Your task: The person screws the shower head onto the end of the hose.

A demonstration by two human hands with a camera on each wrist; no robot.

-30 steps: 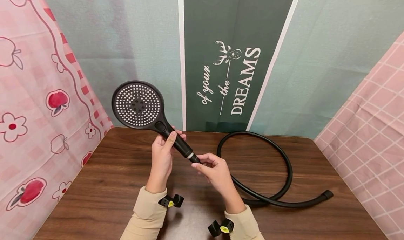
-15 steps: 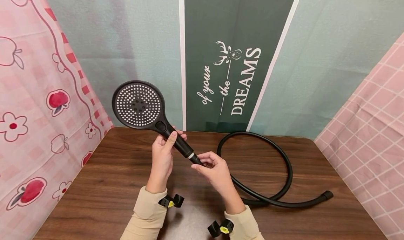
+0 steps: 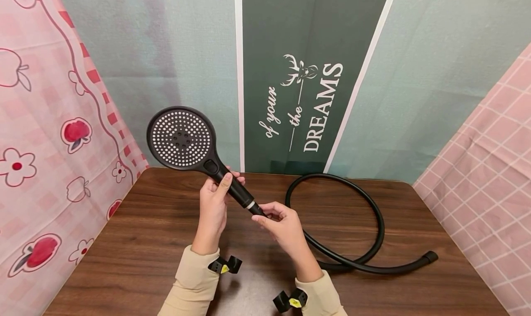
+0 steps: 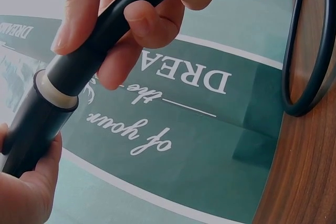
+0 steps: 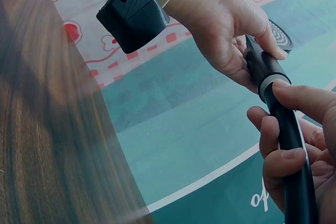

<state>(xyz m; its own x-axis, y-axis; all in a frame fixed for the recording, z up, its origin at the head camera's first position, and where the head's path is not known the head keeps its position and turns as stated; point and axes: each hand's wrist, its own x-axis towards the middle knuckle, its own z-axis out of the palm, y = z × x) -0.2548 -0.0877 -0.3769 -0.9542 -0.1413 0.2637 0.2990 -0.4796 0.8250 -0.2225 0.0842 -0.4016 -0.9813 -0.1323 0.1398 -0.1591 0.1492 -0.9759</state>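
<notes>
In the head view my left hand [image 3: 213, 203] grips the handle of a black shower head [image 3: 181, 138], thumb along the front. The round face with pale nozzles points toward me, tilted up to the left. My right hand [image 3: 286, 226] pinches the end fitting of a black shower hose [image 3: 394, 270] at the handle's lower end. A whitish ring [image 4: 56, 95] shows between handle and fitting in the left wrist view. Seen from the right wrist, fingers and thumb wrap the hose end just below that ring. How far the threads engage is hidden.
The hose lies in a loop on the brown wooden table [image 3: 141, 242], its free end [image 3: 431, 257] at the right. Patterned cloths hang behind and on both sides. Each wrist carries a black camera mount [image 3: 296, 298].
My right fingers shifted slightly up on the hose fitting, then back down. The shower head and left hand stay almost still, and the hose loop keeps its place.
</notes>
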